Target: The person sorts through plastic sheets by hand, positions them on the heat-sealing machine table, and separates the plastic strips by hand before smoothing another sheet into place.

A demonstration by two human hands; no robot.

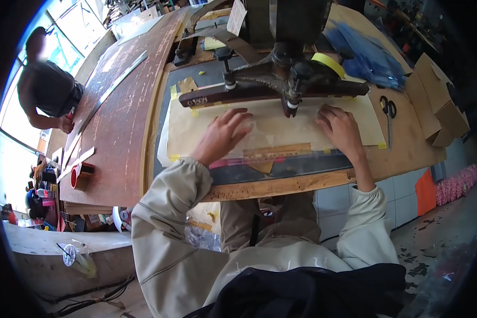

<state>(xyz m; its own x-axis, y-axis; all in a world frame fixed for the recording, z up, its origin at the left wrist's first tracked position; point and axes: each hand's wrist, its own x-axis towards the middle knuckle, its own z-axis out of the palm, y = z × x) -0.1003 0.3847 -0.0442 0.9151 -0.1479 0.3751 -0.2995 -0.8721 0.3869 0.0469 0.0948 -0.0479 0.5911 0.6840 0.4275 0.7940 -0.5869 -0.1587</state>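
Note:
My left hand [221, 138] rests over the left part of a cream sheet [183, 132], fingers stretched toward the middle. Over the sheet's right part is my right hand [344, 132], its fingers spread and slightly bent. Something clear and shiny like plastic film [286, 124] seems to lie between the hands; its edges are hard to make out. Just beyond my fingertips runs the long dark bar [206, 99] of a machine, held by a metal bracket [265, 74] with knobs. A brown strip [278, 152] is taped near the sheet's front edge.
A roll of yellow tape [328, 64] sits on the machine. To the right are scissors [389, 116], blue plastic sheets [365, 55] and an open cardboard box [434, 100]. Leftward stands a large worn table [116, 127] with a red tape roll [81, 176]; another person [47, 85] stands beyond.

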